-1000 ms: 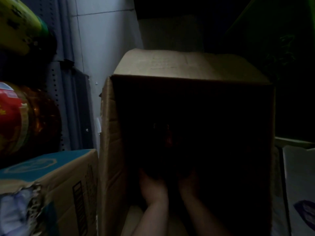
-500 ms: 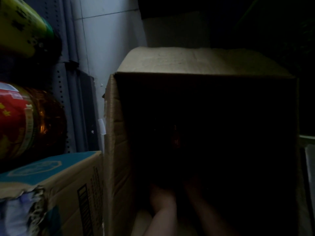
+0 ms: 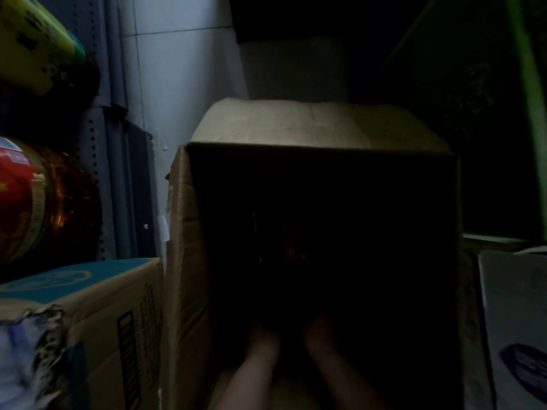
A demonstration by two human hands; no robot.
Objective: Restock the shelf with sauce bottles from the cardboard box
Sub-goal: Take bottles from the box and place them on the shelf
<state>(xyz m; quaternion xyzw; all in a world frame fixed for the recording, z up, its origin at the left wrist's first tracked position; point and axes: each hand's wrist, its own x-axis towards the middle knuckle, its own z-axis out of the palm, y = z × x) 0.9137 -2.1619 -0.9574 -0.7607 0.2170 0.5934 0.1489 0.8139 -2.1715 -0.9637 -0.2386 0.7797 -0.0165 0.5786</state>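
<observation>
Deep inside the cardboard box (image 3: 296, 128), a faint upright bottle (image 3: 291, 244) stands beyond both hands, left hand (image 3: 263, 335) and right hand (image 3: 318, 329) equally near, their grip lost in shadow.

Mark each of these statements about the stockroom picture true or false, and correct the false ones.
1. Both forearms reach into the open cardboard box. True.
2. A sauce bottle is plainly lifted clear of the box. False: the inside is too dark; only a faint reddish glint shows deep within.
3. A box with a blue top sits left of the open box. True.
4. The left hand rests on the blue-topped box. False: it is inside the open box, beside the right hand.
5. A red-labelled amber bottle lies at the left edge. True.
6. The open box stands in bright light. False: the scene is dim.
</observation>
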